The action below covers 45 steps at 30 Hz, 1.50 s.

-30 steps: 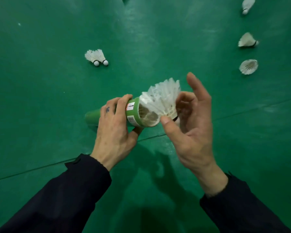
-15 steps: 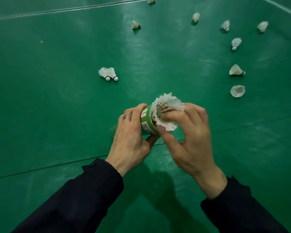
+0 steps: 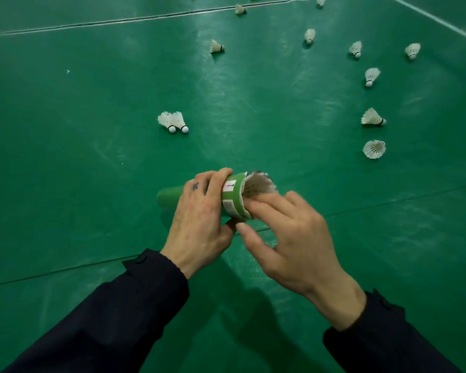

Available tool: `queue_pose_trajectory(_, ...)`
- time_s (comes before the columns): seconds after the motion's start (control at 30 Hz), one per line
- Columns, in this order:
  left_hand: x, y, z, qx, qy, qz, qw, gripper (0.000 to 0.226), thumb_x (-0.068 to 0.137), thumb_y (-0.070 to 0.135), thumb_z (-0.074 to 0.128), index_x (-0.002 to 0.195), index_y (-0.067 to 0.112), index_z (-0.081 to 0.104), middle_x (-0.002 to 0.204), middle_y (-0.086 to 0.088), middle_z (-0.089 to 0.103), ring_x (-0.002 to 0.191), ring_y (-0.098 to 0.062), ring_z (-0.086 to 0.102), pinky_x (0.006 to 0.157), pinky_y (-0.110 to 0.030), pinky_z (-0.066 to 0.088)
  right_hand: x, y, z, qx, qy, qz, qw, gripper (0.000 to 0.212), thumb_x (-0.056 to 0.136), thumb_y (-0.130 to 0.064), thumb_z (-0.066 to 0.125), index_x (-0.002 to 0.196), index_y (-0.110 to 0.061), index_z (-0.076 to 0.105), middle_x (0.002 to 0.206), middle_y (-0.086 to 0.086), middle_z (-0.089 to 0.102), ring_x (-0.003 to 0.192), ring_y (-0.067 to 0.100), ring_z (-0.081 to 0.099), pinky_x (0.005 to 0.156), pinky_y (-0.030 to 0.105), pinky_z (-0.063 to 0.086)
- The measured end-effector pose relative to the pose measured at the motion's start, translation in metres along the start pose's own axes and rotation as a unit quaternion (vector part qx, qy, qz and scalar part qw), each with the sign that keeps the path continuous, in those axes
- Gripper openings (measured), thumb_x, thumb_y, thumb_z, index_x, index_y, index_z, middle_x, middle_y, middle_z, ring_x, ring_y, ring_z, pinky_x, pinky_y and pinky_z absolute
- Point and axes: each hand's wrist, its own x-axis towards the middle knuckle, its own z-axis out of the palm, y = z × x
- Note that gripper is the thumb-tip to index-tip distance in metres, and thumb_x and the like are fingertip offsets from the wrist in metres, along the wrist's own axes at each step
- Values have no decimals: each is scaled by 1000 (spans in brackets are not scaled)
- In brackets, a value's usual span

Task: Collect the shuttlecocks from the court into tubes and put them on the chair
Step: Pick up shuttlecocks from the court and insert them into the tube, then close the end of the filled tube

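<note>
Your left hand grips the green tube while your right hand's straight fingers press the shuttlecock at its mouth.

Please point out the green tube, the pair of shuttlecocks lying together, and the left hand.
green tube [image 3: 233, 197]: head view, on its labelled rim band.
pair of shuttlecocks [image 3: 172, 120]: head view, on the white feathers.
left hand [image 3: 197, 219]: head view, on its back.

The single head-worn camera looks forward and steeply down from above the person's own forearms, close over the hands at centre frame, its wide angle taking in the green court floor out to a far line near the top edge.
</note>
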Motion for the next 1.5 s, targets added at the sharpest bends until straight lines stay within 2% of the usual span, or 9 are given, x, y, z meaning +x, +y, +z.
queue_pose_trajectory(0.23, -4, -2, 8, -3, -2, -30, 1000, 88, 71, 15, 82, 149, 17, 42, 140, -10, 47, 127, -31, 41, 112, -45, 38, 14, -10, -11, -14, -216, 95, 972, 34, 96, -53, 53, 127, -38, 52, 130, -13, 63, 101, 21, 60, 81, 39, 47)
queue_pose_trajectory(0.4, -3, -7, 14, 3, 4, -33, 999, 82, 76, 21, 81, 148, 16, 42, 139, -11, 48, 126, -32, 42, 110, -49, 40, 15, -10, -4, 56, -231, 130, 963, 42, 98, -50, 56, 137, -34, 53, 136, -15, 60, 110, 15, 57, 92, 38, 47)
queue_pose_trajectory(0.53, -3, -10, 17, 19, -4, -38, 999, 85, 74, 18, 82, 149, 16, 41, 140, -12, 47, 128, -33, 40, 110, -50, 40, 11, -3, 6, 85, -247, 147, 954, 48, 98, -46, 59, 143, -35, 50, 138, -16, 58, 101, 10, 47, 81, 30, 36)
queue_pose_trajectory(0.63, -1, -9, 17, 19, -13, -27, 999, 86, 71, 16, 81, 148, 17, 42, 139, -12, 48, 127, -34, 42, 109, -50, 40, 9, 1, 12, 118, -241, 165, 949, 44, 96, -43, 62, 139, -36, 52, 126, -13, 62, 82, 7, 51, 77, 28, 38)
queue_pose_trajectory(0.73, -2, -9, 23, 60, -33, 11, 998, 92, 62, 11, 75, 145, 21, 38, 139, -12, 48, 126, -35, 43, 110, -55, 41, 10, 8, 17, 126, -275, 215, 929, 33, 94, -46, 63, 125, -35, 60, 88, -8, 67, 82, 24, 70, 79, 36, 55)
queue_pose_trajectory(0.97, 8, -5, 26, 25, -25, 18, 999, 84, 67, 14, 65, 146, 22, 36, 141, -10, 45, 128, -35, 43, 111, -54, 39, 9, 17, 19, 181, -175, 222, 942, 32, 91, -55, 51, 106, -30, 63, 87, -3, 73, 75, 22, 70, 71, 46, 57)
queue_pose_trajectory(1.17, 7, -18, 34, -6, -45, 34, 998, 93, 76, 32, 74, 157, 17, 30, 151, -10, 42, 138, -31, 40, 119, -47, 34, -9, 23, 30, 164, -67, 166, 970, 21, 102, -39, 53, 95, -26, 68, 81, -14, 65, 69, 5, 57, 62, 29, 42)
queue_pose_trajectory(1.33, -8, -69, 25, -111, -26, -44, 992, 87, 80, 37, 52, 161, 21, 23, 162, -3, 30, 151, -18, 26, 127, -41, 19, -21, 45, 30, 351, 15, 311, 883, 17, 102, -23, 61, 105, -24, 77, 100, -8, 80, 82, 19, 78, 78, 28, 61)
queue_pose_trajectory(1.5, -15, -146, 12, -192, 173, -350, 900, 69, 103, 39, 51, 160, 11, 25, 167, -12, 21, 155, -24, 20, 128, -45, 17, -22, 63, 39, 493, 87, 404, 766, 29, 84, -34, 67, 96, -11, 80, 98, 13, 79, 77, 28, 77, 75, 32, 64)
